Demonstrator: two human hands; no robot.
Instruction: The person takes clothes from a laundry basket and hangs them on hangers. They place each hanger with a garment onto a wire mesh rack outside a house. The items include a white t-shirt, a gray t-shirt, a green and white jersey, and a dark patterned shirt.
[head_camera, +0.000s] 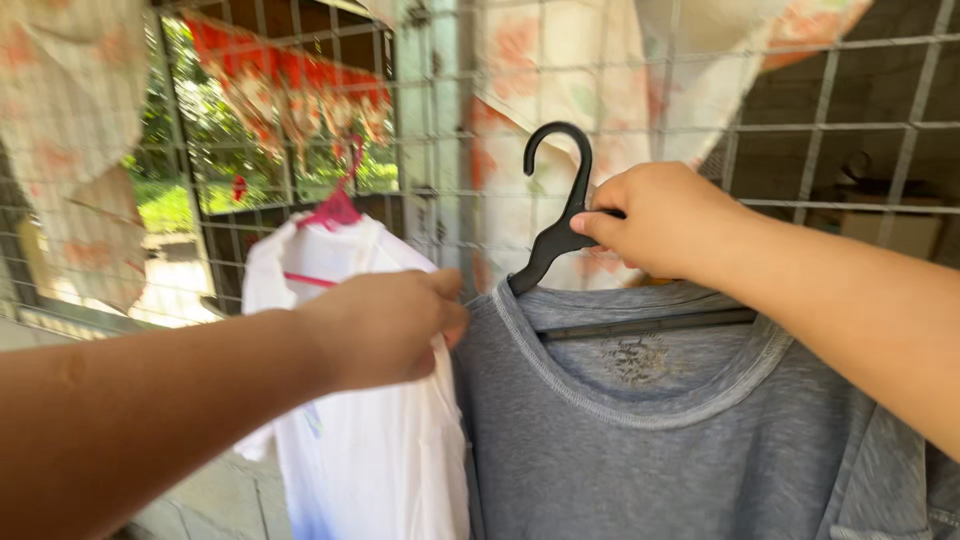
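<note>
My right hand (662, 220) grips the neck of a black plastic hanger (560, 205), whose hook points up in front of the wire mesh. A grey T-shirt (640, 430) hangs on that hanger and fills the lower right. My left hand (385, 325) is closed on the shoulder edge of the grey T-shirt, right beside a white shirt (360, 440). The white shirt hangs on a pink hanger (335, 205) hooked to the mesh at the left.
A metal wire mesh wall (850, 130) spans the view. Floral cloths (70, 130) hang on it at the left and top centre, and a red-patterned cloth (290, 85) hangs behind. Green foliage shows outside at the left.
</note>
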